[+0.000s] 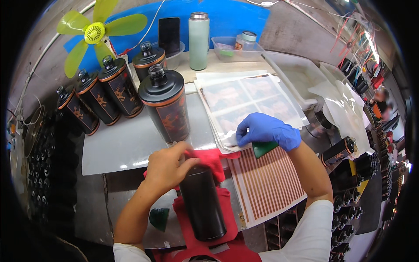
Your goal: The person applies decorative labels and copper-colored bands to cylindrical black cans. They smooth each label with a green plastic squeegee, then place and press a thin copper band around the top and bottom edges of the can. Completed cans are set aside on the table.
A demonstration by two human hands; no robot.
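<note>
A plain black bottle (203,205) lies on red cloth (231,209) in front of me, its long side pointing toward my body. My left hand (168,168), bare, is curled at the bottle's far end, the thumb against its edge; the neck is hidden there. My right hand (270,131) wears a blue glove, with thumb and fingers bent together over the near edge of the sheet stack. Under its palm pokes a green triangular scraper (264,148), apparently held. Below that hand lies a white sheet with brown-orange stripes (266,187). Another green scraper piece (159,218) rests left of the bottle.
Decorated black bottles with orange bands (163,109) stand at the back left beside a yellow-green fan (94,33). Printed sheets (248,102) lie stacked in the middle. Behind are a pale green flask (199,41), a phone (169,35) and clear plastic tubs (292,72). More bottles fill both sides.
</note>
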